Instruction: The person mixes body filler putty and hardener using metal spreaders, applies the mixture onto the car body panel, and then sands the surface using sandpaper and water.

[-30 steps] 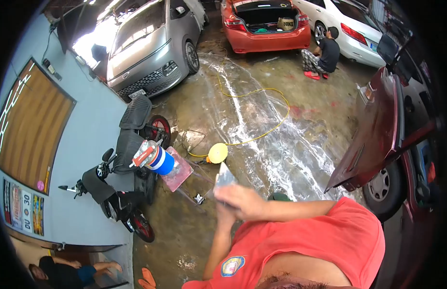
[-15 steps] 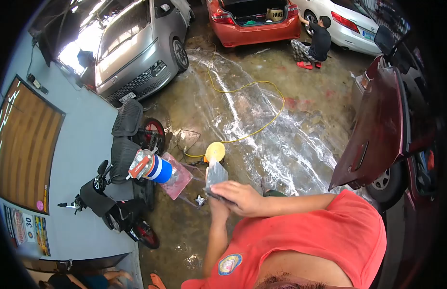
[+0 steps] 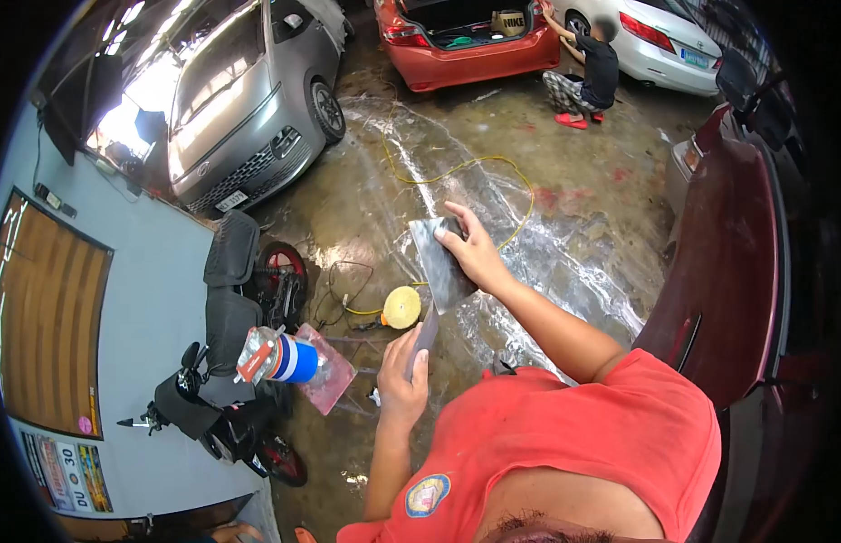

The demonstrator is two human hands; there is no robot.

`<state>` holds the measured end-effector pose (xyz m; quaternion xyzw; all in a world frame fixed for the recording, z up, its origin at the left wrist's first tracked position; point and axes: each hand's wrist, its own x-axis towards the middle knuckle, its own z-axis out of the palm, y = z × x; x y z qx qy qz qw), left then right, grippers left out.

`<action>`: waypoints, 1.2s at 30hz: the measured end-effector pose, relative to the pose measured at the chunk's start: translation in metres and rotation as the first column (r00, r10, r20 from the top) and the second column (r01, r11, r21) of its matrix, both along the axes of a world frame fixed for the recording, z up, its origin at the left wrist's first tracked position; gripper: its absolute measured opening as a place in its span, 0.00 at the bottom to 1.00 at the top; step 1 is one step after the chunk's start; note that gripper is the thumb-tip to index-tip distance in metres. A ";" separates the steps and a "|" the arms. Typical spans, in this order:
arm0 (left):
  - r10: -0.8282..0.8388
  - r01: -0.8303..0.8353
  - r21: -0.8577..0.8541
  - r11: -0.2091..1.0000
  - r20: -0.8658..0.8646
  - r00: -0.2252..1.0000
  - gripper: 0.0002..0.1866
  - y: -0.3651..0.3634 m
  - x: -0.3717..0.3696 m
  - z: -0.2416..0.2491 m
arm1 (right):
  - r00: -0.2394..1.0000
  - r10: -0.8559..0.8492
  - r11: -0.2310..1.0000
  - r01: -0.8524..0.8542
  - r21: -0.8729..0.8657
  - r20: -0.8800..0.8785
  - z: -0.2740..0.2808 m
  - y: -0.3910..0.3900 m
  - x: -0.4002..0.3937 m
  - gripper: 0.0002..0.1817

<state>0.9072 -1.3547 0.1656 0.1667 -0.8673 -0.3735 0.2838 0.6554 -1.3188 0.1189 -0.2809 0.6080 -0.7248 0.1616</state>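
Observation:
My right hand (image 3: pixel 473 252) is raised ahead of my chest, its fingers closed on a flat rectangular grey putty spreader (image 3: pixel 441 271) with pale smears on its face. Lower and to the left, my left hand (image 3: pixel 402 385) grips a second thin grey plate (image 3: pixel 424 337), seen nearly edge-on. The lower corner of the spreader comes right to the top of this plate. Behind them on the floor lies a round yellow pad tool (image 3: pixel 402 308).
A blue-and-white tin (image 3: pixel 296 359) stands on a pink board (image 3: pixel 328 362) beside a parked motorcycle (image 3: pixel 212 380). The yellow cord (image 3: pixel 479 160) loops over the wet floor. A maroon car door (image 3: pixel 710 299) is at right. A person (image 3: pixel 592 72) squats by the red car (image 3: pixel 479 59).
My right hand has moved up and away from the left, swinging the spreader apart from the other plate. My left hand now shows lower, still holding its plate.

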 end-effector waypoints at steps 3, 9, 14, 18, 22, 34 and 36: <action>0.042 -0.047 -0.093 0.995 -0.062 0.997 0.17 -0.010 -0.035 0.003 | 0.998 0.060 0.998 -0.060 0.016 -0.031 0.000 -0.001 -0.008 0.36; 0.311 -0.120 0.531 0.839 -0.285 0.907 0.18 -0.036 -0.088 -0.024 | 0.939 0.343 0.929 -0.336 0.158 -0.018 -0.025 0.033 0.008 0.39; 0.294 0.342 0.830 0.441 -0.494 0.819 0.22 -0.025 -0.118 -0.023 | 0.624 0.506 0.861 -0.406 -0.306 0.596 -0.003 0.023 -0.022 0.24; 0.043 0.184 0.820 0.542 -0.245 0.968 0.16 -0.038 -0.099 -0.033 | 0.649 0.571 0.819 -0.492 -0.295 0.503 0.013 0.028 -0.053 0.17; -0.273 0.103 0.400 0.911 0.397 0.876 0.10 -0.053 -0.085 -0.015 | 0.718 0.680 0.690 -0.695 0.203 0.149 0.055 0.043 -0.068 0.21; 0.382 -0.207 0.599 0.773 -0.180 0.907 0.11 -0.091 -0.054 -0.004 | 0.682 0.711 0.619 -0.722 0.308 0.171 0.029 0.034 -0.066 0.21; 0.372 -0.195 0.560 0.805 -0.221 0.901 0.14 -0.105 -0.043 -0.036 | 0.785 0.538 0.796 -0.593 0.122 0.308 0.007 0.029 -0.066 0.19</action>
